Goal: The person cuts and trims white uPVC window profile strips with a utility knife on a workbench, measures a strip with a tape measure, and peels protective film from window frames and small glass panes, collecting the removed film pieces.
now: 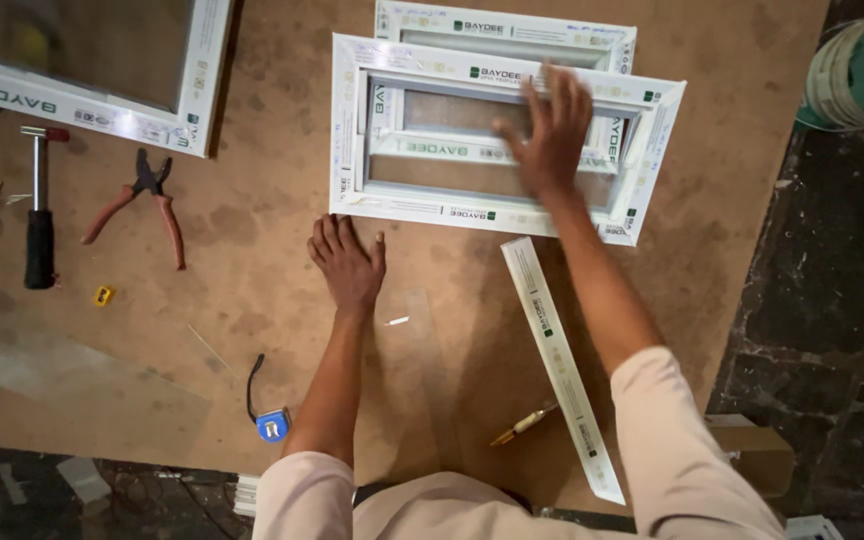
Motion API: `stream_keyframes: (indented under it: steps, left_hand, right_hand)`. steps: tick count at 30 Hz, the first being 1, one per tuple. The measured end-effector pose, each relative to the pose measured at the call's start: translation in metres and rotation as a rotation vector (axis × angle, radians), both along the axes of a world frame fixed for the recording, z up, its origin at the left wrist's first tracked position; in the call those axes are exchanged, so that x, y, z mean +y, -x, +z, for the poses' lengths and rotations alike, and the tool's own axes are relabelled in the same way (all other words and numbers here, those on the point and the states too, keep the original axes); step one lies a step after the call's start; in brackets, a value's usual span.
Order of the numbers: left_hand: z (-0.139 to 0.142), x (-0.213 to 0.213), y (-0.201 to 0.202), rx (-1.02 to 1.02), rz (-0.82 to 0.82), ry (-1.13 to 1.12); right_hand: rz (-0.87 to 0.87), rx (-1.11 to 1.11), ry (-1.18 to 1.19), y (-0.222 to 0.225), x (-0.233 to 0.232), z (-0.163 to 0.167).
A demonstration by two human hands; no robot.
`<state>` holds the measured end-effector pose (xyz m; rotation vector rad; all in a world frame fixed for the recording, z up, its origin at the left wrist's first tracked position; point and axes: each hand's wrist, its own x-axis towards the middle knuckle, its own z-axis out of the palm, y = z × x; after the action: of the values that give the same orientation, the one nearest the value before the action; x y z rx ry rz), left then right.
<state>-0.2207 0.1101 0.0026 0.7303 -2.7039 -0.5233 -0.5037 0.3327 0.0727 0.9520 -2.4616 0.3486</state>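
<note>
On the brown board (pixel 252 290) our left hand (pixel 349 265) lies flat and open by the white frame (pixel 497 210), our right hand (pixel 549 128) presses open on its inner frame (pixel 432 148), so we should push softly and keep it steady.

Left hand (pixel 348 262): flat, palm down, fingers together, arm extended. Right hand (pixel 548 132): reaching farther forward, fingers spread, open, slightly blurred.
</note>
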Motion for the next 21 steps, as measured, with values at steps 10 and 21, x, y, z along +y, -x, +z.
stream_keyframes:
  steps: [10,21]
  left_hand:
    - [0.007,-0.002,0.002,0.067,0.023,-0.068]
    - [0.018,-0.002,-0.003,0.103,0.184,-0.103]
  right_hand:
    - [0.212,-0.276,-0.143,0.061,-0.004,0.052]
    - [0.165,-0.108,-0.014,-0.024,0.008,0.101]
